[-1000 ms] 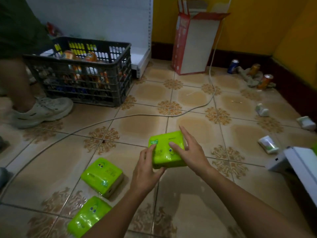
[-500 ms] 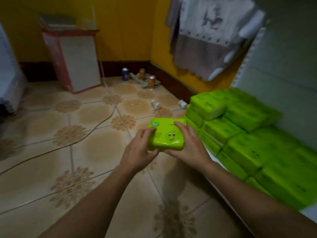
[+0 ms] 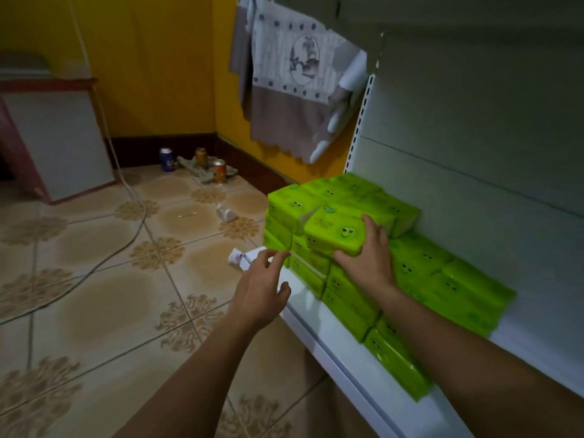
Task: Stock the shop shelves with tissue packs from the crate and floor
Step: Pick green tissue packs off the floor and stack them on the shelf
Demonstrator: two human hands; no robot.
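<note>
Green smiley tissue pack (image 3: 333, 234) atop stacked packs (image 3: 420, 273) on shelf (image 3: 331, 335)

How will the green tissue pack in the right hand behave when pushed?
The tissue pack is probably light: the right hand alone grips it. Its glossy wrap may slide; its flat sides should not roll.

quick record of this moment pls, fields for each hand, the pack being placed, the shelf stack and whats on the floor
left hand: open, fingers spread, holds nothing, over the front edge of the shelf
right hand: grips the tissue pack at its near end
tissue pack: on top of the stack, smiley face up
stack: green packs in layers on the white shelf
floor: three cans by the wall
</note>
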